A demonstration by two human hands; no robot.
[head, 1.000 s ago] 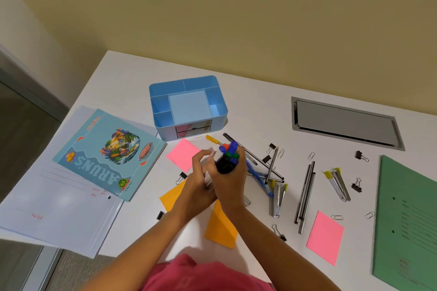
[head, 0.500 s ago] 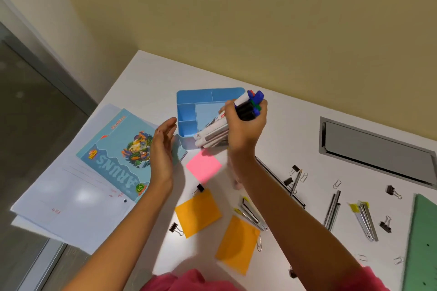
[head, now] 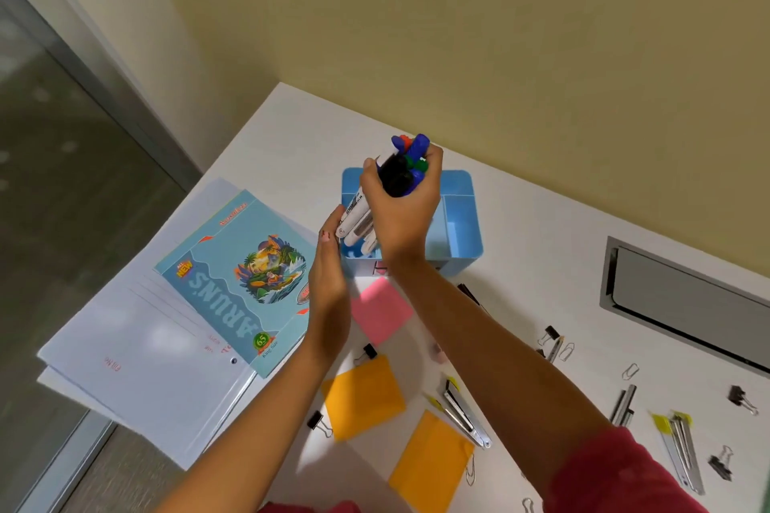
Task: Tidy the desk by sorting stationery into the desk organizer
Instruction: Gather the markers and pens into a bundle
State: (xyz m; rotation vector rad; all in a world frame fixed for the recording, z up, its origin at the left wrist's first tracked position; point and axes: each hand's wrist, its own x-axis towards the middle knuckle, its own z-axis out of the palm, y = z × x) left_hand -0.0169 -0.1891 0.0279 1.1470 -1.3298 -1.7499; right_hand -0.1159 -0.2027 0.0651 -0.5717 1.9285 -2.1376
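My right hand (head: 406, 208) grips a bundle of white markers (head: 358, 217) with blue, green, red and black caps, held upright and tilted over the blue desk organizer (head: 462, 229). The markers' lower ends sit at the organizer's left compartment. My left hand (head: 329, 275) is flat against the organizer's left front corner, fingers straight, its fingertips near the marker ends. The hands hide most of the organizer's inside.
A blue notebook (head: 246, 279) lies on white papers (head: 137, 367) at the left. Pink (head: 381, 310) and orange sticky notes (head: 362, 396), binder clips, paper clips and metal pens (head: 464, 414) lie scattered near me. A grey cable hatch (head: 687, 304) is at the right.
My right hand carried the marker bundle from the desk up over the organizer and stood it more upright. My left hand let go of the markers and moved to the organizer's left side.
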